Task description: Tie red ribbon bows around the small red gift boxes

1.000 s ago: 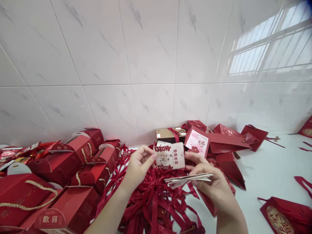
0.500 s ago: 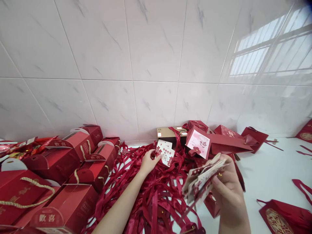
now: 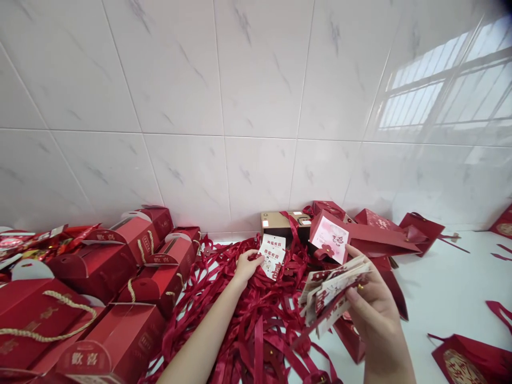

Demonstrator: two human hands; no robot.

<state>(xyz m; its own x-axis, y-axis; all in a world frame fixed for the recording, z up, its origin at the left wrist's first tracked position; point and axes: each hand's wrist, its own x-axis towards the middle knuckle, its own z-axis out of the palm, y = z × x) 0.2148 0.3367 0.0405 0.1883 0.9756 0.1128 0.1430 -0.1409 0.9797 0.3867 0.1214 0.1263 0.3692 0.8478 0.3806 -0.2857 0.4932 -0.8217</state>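
Between the thumb and fingers of my left hand (image 3: pixel 247 265) are white printed cards (image 3: pixel 274 255) with red lettering, overlapping, with a small hole near the top. These sit above a tangled heap of dark red ribbons (image 3: pixel 236 312), in front of a brown cardboard box (image 3: pixel 275 220). My right hand (image 3: pixel 378 304) is closed around a fanned bundle of cream and red cards (image 3: pixel 334 290). A red strip hangs from the bundle. Close behind it stands a red gift bag (image 3: pixel 372 237) whose pink card (image 3: pixel 330 238) shows a butterfly and a red flower.
Red gift boxes (image 3: pixel 120 325) with rope handles crowd the left side. Beyond them lie shiny red packets (image 3: pixel 60 240). On the white tabletop (image 3: pixel 444 282) at right rests another red bag (image 3: pixel 476 357) with a gold emblem. A tiled wall (image 3: pixel 256 176) rises behind.
The cards in my left hand have spread lengthwise, showing a second line of lettering. In my right hand the bundle is fanned a little wider. The whole view has shifted slightly.
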